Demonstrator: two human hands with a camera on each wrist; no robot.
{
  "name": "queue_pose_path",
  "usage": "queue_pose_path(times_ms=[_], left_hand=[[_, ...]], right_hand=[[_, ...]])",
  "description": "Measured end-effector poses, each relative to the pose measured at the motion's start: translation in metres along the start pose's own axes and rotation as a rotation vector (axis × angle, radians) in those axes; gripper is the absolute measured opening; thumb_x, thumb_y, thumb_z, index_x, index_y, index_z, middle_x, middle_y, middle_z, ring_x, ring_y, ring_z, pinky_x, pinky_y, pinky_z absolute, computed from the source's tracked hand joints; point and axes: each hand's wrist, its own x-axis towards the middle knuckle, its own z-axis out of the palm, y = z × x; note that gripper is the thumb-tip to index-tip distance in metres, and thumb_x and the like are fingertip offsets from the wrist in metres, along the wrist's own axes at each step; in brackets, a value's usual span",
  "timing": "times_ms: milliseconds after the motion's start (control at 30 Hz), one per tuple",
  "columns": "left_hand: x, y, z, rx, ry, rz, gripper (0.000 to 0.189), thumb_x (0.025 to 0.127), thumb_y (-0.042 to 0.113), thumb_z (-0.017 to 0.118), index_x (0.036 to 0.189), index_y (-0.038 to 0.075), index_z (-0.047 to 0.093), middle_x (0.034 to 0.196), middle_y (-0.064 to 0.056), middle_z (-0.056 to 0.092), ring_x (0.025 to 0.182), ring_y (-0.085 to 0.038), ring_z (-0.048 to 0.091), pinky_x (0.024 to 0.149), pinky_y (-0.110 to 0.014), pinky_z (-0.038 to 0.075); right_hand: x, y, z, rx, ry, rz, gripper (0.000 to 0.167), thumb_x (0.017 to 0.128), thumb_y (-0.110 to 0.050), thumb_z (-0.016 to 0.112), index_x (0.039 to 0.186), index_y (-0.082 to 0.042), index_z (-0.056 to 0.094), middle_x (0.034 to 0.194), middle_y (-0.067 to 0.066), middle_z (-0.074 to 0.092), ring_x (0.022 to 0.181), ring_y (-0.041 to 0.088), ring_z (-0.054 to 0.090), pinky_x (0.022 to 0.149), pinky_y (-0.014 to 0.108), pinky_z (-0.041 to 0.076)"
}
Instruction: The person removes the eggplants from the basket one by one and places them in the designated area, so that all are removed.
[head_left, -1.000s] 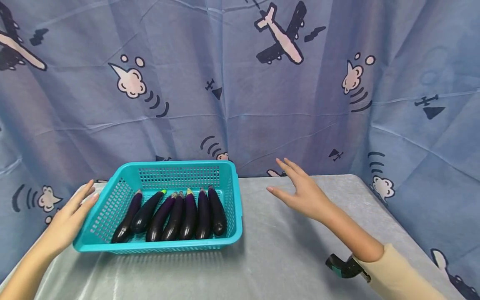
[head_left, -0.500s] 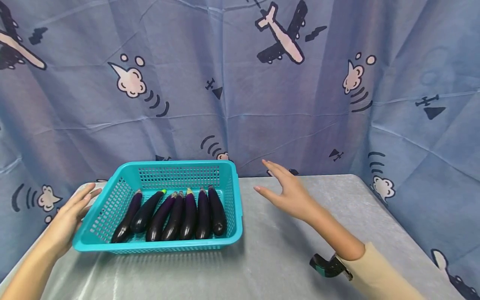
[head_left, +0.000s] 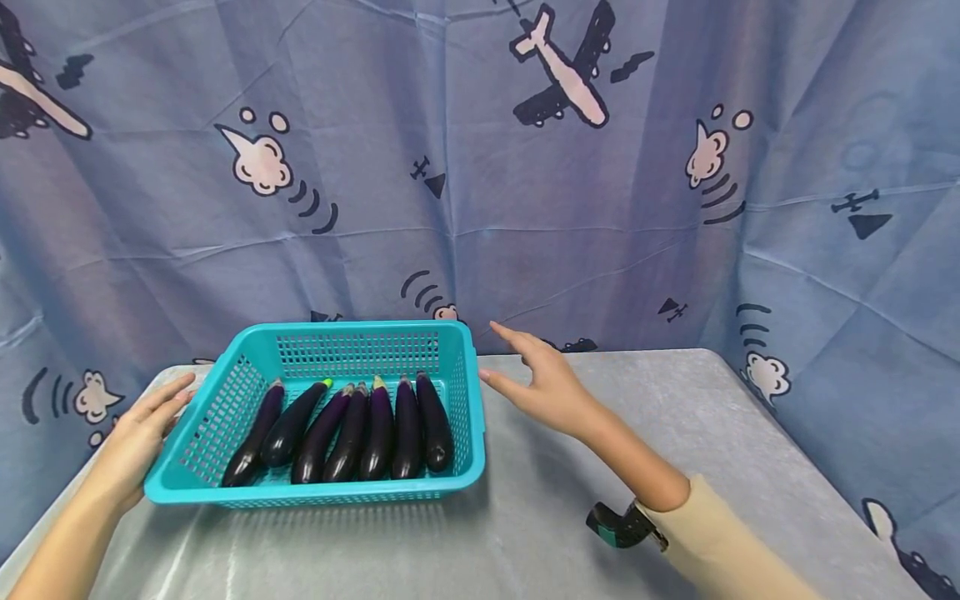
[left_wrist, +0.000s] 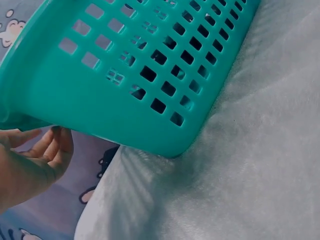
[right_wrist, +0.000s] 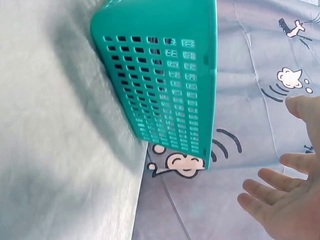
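Note:
A turquoise plastic basket (head_left: 315, 495) with perforated walls sits on the table's left half. Several dark purple eggplants (head_left: 378, 433) lie side by side in it, stems toward the back. Beside the basket's left wall is my left hand (head_left: 135, 442), fingers loosely bent and close to the rim. The left wrist view has that hand (left_wrist: 30, 167) with its fingertips right at the rim's underside, partly hidden. My right hand (head_left: 547, 387) hovers off the basket's right side, fingers spread and nothing held. In the right wrist view, a gap separates this hand (right_wrist: 287, 197) from the basket (right_wrist: 165, 85).
A grey cloth covers the table (head_left: 540, 533), which extends to the right of the basket. Close behind and at both sides hangs a blue curtain (head_left: 360, 167) printed with airplanes. A dark device (head_left: 622, 525) is strapped at my right wrist.
My right hand has moved left, from over the table toward the basket's right rim. The left hand has turned slightly beside the left rim. Basket and eggplants have stayed in place.

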Motion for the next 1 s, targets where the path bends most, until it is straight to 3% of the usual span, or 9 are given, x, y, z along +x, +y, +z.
queue_pose_path(times_ms=[133, 400, 533, 600, 800, 1000], left_hand=[[0.0, -0.004, 0.001, -0.01, 0.012, 0.004, 0.064, 0.115, 0.043, 0.04, 0.169, 0.012, 0.026, 0.11, 0.037, 0.046, 0.093, 0.012, 0.058, 0.072, -0.021, 0.058], [-0.001, -0.006, 0.003, -0.032, 0.025, -0.01, 0.057, 0.114, 0.042, 0.042, 0.167, 0.022, 0.033, 0.11, 0.039, 0.046, 0.091, 0.01, 0.061, 0.072, -0.021, 0.058], [-0.002, -0.008, 0.002, -0.208, 0.004, 0.001, 0.033, 0.114, 0.031, 0.05, 0.142, 0.044, 0.059, 0.108, 0.037, 0.057, 0.088, 0.005, 0.065, 0.069, -0.022, 0.059], [-0.002, -0.009, 0.001, -0.306, -0.011, 0.006, 0.03, 0.113, 0.027, 0.052, 0.127, 0.05, 0.066, 0.107, 0.035, 0.061, 0.088, 0.003, 0.067, 0.068, -0.022, 0.059], [-0.002, -0.013, 0.001, -0.45, -0.045, 0.023, 0.036, 0.113, 0.019, 0.052, 0.118, 0.048, 0.073, 0.11, 0.031, 0.066, 0.09, 0.001, 0.068, 0.069, -0.023, 0.059], [-0.002, -0.014, 0.001, -0.457, -0.048, 0.039, 0.037, 0.113, 0.018, 0.052, 0.12, 0.047, 0.073, 0.11, 0.03, 0.067, 0.09, 0.0, 0.069, 0.069, -0.023, 0.059]], right_hand=[[0.005, -0.004, 0.008, 0.029, -0.004, -0.015, 0.067, 0.1, -0.024, 0.075, 0.158, -0.005, 0.048, 0.154, 0.019, 0.055, 0.133, 0.038, 0.059, 0.108, 0.058, 0.052], [0.016, -0.014, 0.024, 0.081, -0.038, -0.027, 0.067, 0.1, -0.023, 0.076, 0.157, -0.003, 0.048, 0.152, 0.019, 0.057, 0.132, 0.037, 0.062, 0.107, 0.054, 0.054], [0.02, -0.017, 0.03, 0.126, -0.062, -0.022, 0.065, 0.101, -0.02, 0.075, 0.157, -0.004, 0.048, 0.155, 0.018, 0.055, 0.132, 0.039, 0.062, 0.108, 0.051, 0.054], [0.022, -0.019, 0.032, 0.147, -0.074, -0.016, 0.064, 0.1, -0.019, 0.075, 0.157, -0.005, 0.049, 0.155, 0.018, 0.055, 0.131, 0.04, 0.063, 0.107, 0.052, 0.054], [0.029, -0.026, 0.039, 0.169, -0.106, -0.004, 0.062, 0.101, -0.017, 0.074, 0.157, -0.007, 0.05, 0.148, 0.019, 0.06, 0.125, 0.039, 0.066, 0.104, 0.051, 0.057], [0.037, -0.033, 0.046, 0.238, -0.164, 0.029, 0.059, 0.103, -0.017, 0.071, 0.158, -0.007, 0.049, 0.15, 0.021, 0.057, 0.127, 0.041, 0.065, 0.105, 0.047, 0.057]])
